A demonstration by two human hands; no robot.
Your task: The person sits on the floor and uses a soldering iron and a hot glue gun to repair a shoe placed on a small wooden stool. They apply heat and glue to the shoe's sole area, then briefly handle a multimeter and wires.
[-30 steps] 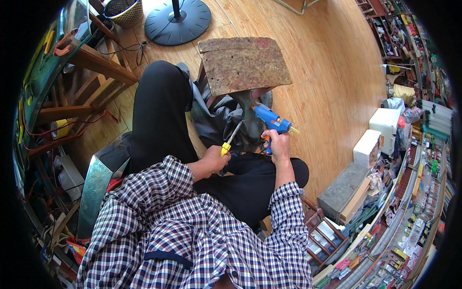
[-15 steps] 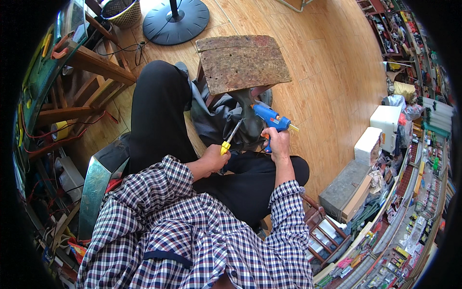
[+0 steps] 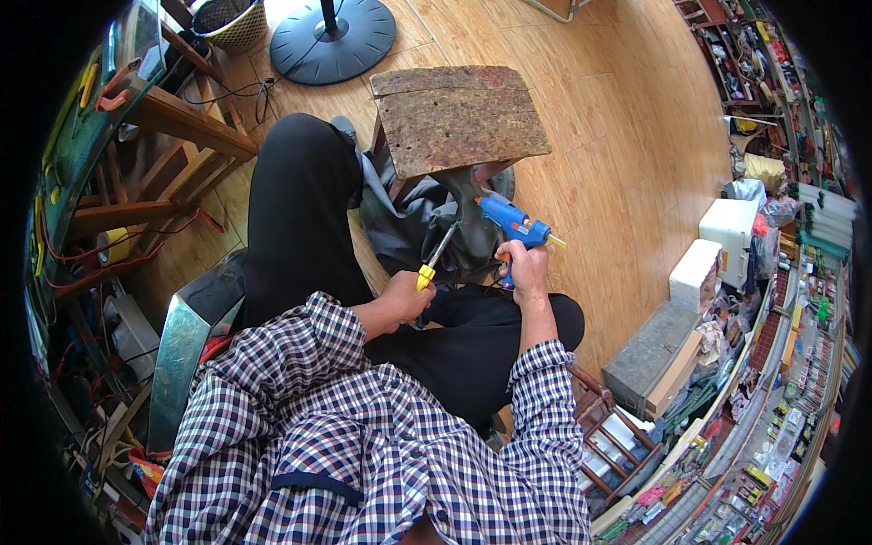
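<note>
Shirt [image 3: 363,427]: checked, long-sleeved; nearest item.

Left hand [image 3: 400,298]: fingers wrapped round the handle of the tool [image 3: 426,276]. Tool: yellow handle, straight metal shaft slanting up and away over the dark material. Judged light and rigid; best held by the yellow handle, with fingers off the metal, which could be hot; whether it is cannot be told.

Right hand [image 3: 529,271]: closed round the grip of the glue gun [image 3: 511,220], thumb side up. Gun: blue, between stool and right knee, nozzle toward the dark material; contact uncertain. Judged light, hard plastic; grip is the sound hold, nozzle to be avoided as probably hot. Pale glue stick [image 3: 557,242] protruding at rear, likely slightly flexible.

Dark material [image 3: 474,238]: rumpled, partly glossy, below both tools. Probably soft, floppy, somewhat slippery; better gathered by a fold.

Stool [image 3: 461,123]: worn wooden top, beyond.

Round base [image 3: 331,45]: black, on floor, farthest.
</note>
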